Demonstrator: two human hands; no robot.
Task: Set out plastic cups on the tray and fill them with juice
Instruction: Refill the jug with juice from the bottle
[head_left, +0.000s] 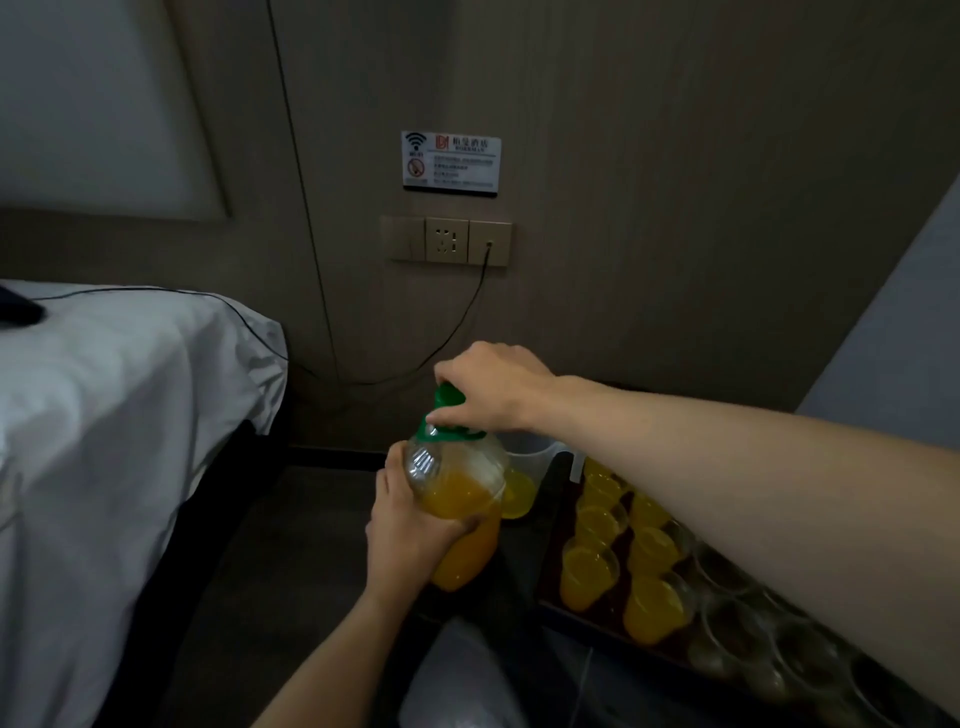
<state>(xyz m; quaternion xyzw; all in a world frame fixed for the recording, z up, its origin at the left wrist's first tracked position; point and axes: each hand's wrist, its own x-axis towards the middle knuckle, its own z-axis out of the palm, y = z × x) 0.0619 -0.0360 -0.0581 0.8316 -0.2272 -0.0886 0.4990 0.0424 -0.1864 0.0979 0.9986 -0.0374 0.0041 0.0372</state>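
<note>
A clear plastic bottle (462, 514) about half full of orange juice stands tilted a little at centre. My left hand (410, 525) grips its body from the left. My right hand (493, 387) pinches the green cap (448, 397) on top of the bottle, above a green handle collar. To the right lies a dark tray (550, 597) holding several clear plastic cups. Those in its left rows, such as one filled cup (652, 608), hold juice; cups nearer me, like an empty cup (727, 629), hold none. My right forearm hides part of the tray.
A clear jug (524, 478) with some juice in it stands behind the bottle. A bed with white sheets (119, 415) fills the left side. A wall socket (447, 241) with a black cable is on the panelled wall. Something pale (457, 680) lies at the bottom centre.
</note>
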